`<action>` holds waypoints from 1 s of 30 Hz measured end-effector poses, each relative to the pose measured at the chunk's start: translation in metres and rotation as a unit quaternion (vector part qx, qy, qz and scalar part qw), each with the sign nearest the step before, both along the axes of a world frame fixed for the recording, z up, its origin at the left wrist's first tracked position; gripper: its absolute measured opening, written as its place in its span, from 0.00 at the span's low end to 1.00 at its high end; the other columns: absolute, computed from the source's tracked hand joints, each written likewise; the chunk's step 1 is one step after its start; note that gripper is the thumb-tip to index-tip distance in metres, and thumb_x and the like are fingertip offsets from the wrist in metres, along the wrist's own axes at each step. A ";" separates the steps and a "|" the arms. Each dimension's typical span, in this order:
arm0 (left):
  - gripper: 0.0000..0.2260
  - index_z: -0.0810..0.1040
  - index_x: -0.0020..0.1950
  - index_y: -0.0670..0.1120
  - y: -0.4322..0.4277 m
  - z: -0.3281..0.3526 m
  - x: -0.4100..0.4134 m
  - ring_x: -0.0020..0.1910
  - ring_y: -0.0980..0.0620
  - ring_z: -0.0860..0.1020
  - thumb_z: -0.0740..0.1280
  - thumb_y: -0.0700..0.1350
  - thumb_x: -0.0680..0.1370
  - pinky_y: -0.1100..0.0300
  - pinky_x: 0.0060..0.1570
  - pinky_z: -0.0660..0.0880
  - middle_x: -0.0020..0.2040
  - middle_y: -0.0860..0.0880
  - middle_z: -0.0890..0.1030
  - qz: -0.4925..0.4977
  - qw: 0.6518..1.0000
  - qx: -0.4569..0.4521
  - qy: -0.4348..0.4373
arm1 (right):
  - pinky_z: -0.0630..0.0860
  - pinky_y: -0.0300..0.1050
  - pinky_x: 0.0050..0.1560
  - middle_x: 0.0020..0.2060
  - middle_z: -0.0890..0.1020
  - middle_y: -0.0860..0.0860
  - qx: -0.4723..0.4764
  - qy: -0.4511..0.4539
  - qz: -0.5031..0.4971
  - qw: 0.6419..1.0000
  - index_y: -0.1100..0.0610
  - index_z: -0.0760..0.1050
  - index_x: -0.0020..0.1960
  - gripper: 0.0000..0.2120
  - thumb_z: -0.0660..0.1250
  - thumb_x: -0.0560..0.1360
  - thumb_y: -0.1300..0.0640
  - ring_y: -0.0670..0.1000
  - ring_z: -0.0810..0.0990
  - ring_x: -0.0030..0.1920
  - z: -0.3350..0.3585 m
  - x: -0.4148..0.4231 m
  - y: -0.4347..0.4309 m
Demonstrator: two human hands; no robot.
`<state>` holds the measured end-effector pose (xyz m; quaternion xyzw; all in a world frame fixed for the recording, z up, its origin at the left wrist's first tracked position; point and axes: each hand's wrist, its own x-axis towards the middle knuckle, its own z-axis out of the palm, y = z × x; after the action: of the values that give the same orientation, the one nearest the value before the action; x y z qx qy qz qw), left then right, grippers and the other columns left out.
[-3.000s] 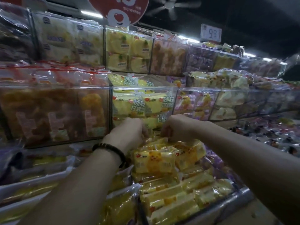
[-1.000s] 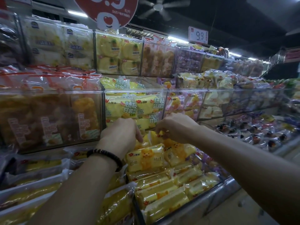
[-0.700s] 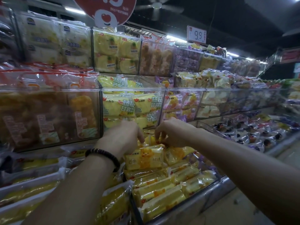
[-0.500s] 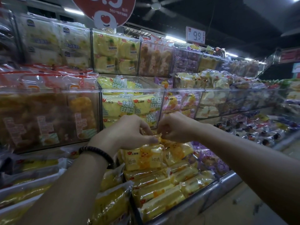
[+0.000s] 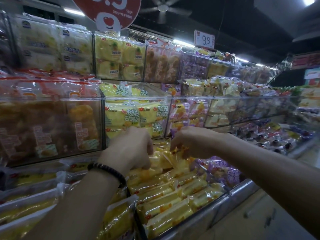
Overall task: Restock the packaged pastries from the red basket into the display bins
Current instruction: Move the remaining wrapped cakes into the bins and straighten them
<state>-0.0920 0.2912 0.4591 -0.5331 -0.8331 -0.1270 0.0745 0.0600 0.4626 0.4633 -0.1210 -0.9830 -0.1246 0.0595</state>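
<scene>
Both my hands reach into the low display bin (image 5: pixel 230 194) full of yellow packaged pastries (image 5: pixel 166 203). My left hand (image 5: pixel 129 149), with a dark bead bracelet at the wrist, curls its fingers on a yellow pastry pack (image 5: pixel 155 161) at the back of the bin. My right hand (image 5: pixel 192 142) pinches the top of another yellow pack (image 5: pixel 181 162) just to the right. The two hands are a short gap apart. The red basket is not in view.
Clear acrylic bins (image 5: pixel 136 116) stacked behind the hands hold yellow, orange and purple packs. More yellow packs lie in trays at lower left (image 5: pixel 26 210). Purple packs (image 5: pixel 225 172) fill the bin to the right. A red round sign (image 5: pixel 110 9) and a 9.9 price tag (image 5: pixel 204 39) hang overhead.
Both hands stay at the back of the yellow pastry bin, handling packs. Since half a second ago they have dropped slightly and spread a little apart; the upright bear-printed pack now lies lower.
</scene>
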 end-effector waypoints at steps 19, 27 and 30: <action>0.17 0.86 0.52 0.62 0.011 -0.008 -0.015 0.50 0.52 0.80 0.85 0.53 0.67 0.52 0.47 0.84 0.49 0.57 0.81 0.017 1.000 -0.016 -0.015 | 0.84 0.52 0.55 0.59 0.82 0.46 -0.009 0.112 -0.021 0.993 0.43 0.79 0.63 0.21 0.79 0.73 0.54 0.49 0.81 0.58 -0.037 -0.017 -0.013; 0.17 0.84 0.54 0.62 0.011 -0.013 -0.001 0.56 0.50 0.78 0.83 0.57 0.68 0.54 0.48 0.80 0.53 0.57 0.81 0.006 0.997 -0.037 0.071 | 0.83 0.51 0.56 0.61 0.81 0.49 -0.055 0.203 -0.056 0.976 0.46 0.79 0.67 0.23 0.75 0.76 0.62 0.52 0.82 0.58 -0.068 -0.013 -0.026; 0.17 0.84 0.56 0.62 0.005 -0.016 0.001 0.57 0.50 0.79 0.83 0.56 0.69 0.52 0.53 0.82 0.54 0.56 0.81 0.017 0.997 -0.027 0.074 | 0.81 0.52 0.63 0.65 0.80 0.48 -0.134 0.199 -0.068 0.968 0.46 0.74 0.73 0.31 0.78 0.73 0.62 0.50 0.81 0.62 -0.064 0.001 -0.033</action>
<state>-0.0907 0.2959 0.4429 -0.5285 -0.8375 -0.0635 0.1233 0.0615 0.4300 0.3990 -0.2171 -0.9485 0.0306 0.2285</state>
